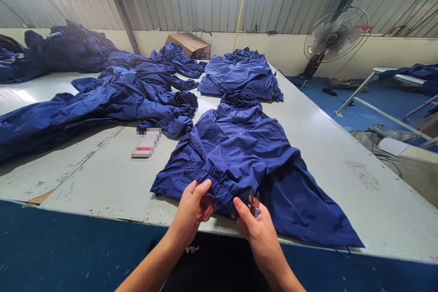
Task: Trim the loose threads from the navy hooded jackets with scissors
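A navy blue hooded jacket (236,146) with a short front zip lies spread on the white table, its hood pointing away from me. My left hand (196,200) pinches the gathered hem at the near edge, thumb on top. Just to the right, my right hand (253,219) is closed on the same hem. Small metal scissors (253,203) are also tucked in that hand, blades pointing up; its fingers partly hide them. Both sleeves fan out to the sides, the right one reaching toward the table's front edge.
Piled navy garments (130,86) cover the table's left side, with a pixelated white and red item (146,143) beside them. Behind the jacket lies a stack of jackets (239,73). Farther back are a cardboard box (188,44), a fan (331,36) and a metal-legged table (383,73).
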Tool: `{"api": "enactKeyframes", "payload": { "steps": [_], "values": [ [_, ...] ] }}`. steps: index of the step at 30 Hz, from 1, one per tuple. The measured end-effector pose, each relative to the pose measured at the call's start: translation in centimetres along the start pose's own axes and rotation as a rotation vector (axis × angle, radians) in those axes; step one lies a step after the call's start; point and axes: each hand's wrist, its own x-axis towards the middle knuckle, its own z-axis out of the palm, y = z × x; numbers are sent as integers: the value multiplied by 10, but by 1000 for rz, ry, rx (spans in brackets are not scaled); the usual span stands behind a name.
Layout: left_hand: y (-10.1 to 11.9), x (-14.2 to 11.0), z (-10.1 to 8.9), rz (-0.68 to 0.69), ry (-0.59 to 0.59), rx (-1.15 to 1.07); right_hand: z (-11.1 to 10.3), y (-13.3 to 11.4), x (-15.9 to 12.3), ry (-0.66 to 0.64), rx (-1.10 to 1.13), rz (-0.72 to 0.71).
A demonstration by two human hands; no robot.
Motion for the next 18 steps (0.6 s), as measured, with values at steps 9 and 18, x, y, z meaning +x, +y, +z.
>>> {"api": "enactKeyframes", "payload": {
  "steps": [9, 18],
  "values": [
    [1, -1, 5, 104, 178, -11, -8, 1, -7, 42, -78, -80],
    [9, -9, 11, -41, 237, -310, -3, -3, -20, 63, 30, -60]
  ]
}}
